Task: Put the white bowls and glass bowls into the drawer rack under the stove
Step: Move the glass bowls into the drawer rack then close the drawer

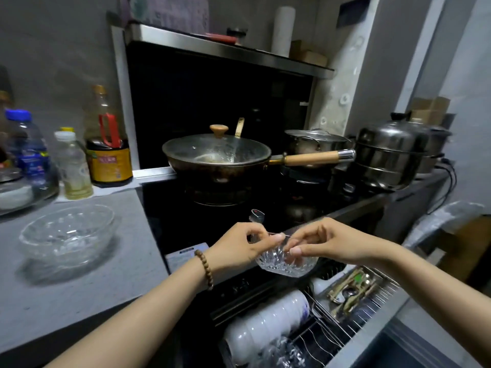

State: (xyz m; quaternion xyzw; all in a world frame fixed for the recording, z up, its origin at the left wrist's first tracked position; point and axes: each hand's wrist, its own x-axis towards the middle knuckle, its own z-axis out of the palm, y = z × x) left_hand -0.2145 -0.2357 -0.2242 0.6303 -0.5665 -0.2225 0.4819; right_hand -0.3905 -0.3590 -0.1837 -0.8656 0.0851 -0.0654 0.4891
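Observation:
A small cut-glass bowl (pixel 285 262) hangs in the air over the open drawer rack (pixel 342 325), below the stove's front edge. My left hand (pixel 239 248) pinches its left rim and my right hand (pixel 326 241) pinches its right rim. In the rack a row of white bowls (pixel 265 322) stands on edge, and a glass piece (pixel 281 350) lies just in front of them. A large glass bowl (pixel 67 236) sits upright on the grey counter at the left, apart from both hands.
A lidded wok (pixel 216 154) with a wooden handle (pixel 310 158) sits on the stove, a steel pot (pixel 314 140) and a steamer (pixel 388 158) to its right. Bottles (pixel 110 147) line the counter's back left. Cutlery (pixel 353 292) fills the rack's right side.

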